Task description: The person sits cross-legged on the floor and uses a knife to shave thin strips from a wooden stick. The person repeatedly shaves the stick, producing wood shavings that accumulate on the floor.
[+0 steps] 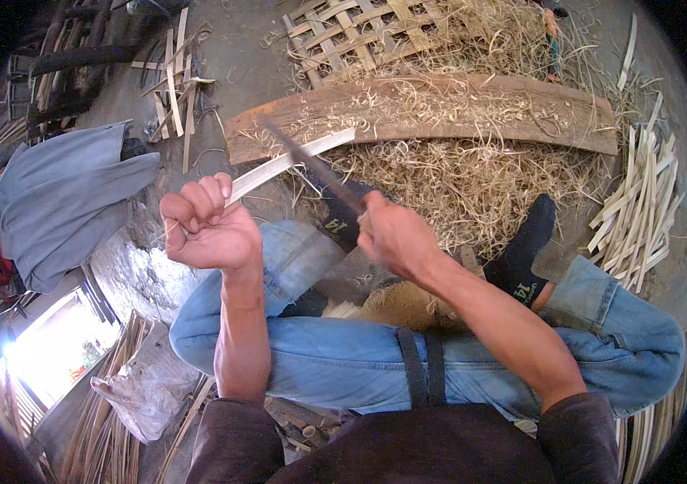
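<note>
My left hand (212, 222) is closed round one end of a pale bamboo strip (267, 171), which slants up to the right in front of me. In my right hand (396, 234) is a long dark knife (311, 164), its handle mostly hidden by my fingers. The blade crosses the strip near its middle, slanting up to the left; whether it touches the strip I cannot tell. Beyond them lies a curved-looking wooden plank (432, 105) strewn with shavings.
Curled shavings (456, 189) heap around the plank and my feet. A woven bamboo lattice (351, 36) lies behind it. Cut strips (642, 206) are piled at right, with more strips (175, 89) at far left. A grey cloth (65, 202) hangs at left, above a white sack (150, 383).
</note>
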Demonstrator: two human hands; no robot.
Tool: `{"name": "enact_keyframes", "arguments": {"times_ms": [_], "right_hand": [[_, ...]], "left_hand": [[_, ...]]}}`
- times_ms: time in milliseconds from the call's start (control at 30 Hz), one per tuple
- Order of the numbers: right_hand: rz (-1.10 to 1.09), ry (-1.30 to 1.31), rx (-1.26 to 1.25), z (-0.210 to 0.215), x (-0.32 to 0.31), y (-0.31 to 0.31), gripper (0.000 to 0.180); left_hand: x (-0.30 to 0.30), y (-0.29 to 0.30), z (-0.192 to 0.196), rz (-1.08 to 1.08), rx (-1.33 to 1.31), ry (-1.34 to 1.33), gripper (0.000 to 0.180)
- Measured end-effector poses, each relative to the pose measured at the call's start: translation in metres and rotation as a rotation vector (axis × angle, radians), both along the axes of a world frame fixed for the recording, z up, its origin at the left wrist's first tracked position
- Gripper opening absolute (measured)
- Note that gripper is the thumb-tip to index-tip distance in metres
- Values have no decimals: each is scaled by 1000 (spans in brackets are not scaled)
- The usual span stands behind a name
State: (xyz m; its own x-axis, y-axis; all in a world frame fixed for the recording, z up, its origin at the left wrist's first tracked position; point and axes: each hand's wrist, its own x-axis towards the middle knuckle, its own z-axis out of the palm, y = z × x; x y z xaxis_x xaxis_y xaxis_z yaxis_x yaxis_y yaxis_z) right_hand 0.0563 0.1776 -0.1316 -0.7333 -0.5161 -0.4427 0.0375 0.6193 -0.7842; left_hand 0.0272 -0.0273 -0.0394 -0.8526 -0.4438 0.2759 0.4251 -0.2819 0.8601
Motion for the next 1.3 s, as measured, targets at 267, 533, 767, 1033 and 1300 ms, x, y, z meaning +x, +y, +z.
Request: {"name": "enact_keyframes", "arguments": {"times_ms": [267,533,767,1033,1300], "right_hand": [[-37,-40,42,-14,-3,12,31],[-70,5,35,-41,8,17,30],[-179,-7,124,-46,0,24,32],[-19,55,-162,10,27,-17,30],[-84,-59,62,-33,16,-2,28]], "left_hand": [[4,-4,-2,-1,-33,26,27],[1,-5,-2,-7,-33,55,26],[-6,-31,22,194,39,-4,25],[-4,-40,-8,301,271,-128,33],[-8,-36,-13,339,248,-183,32]]}}
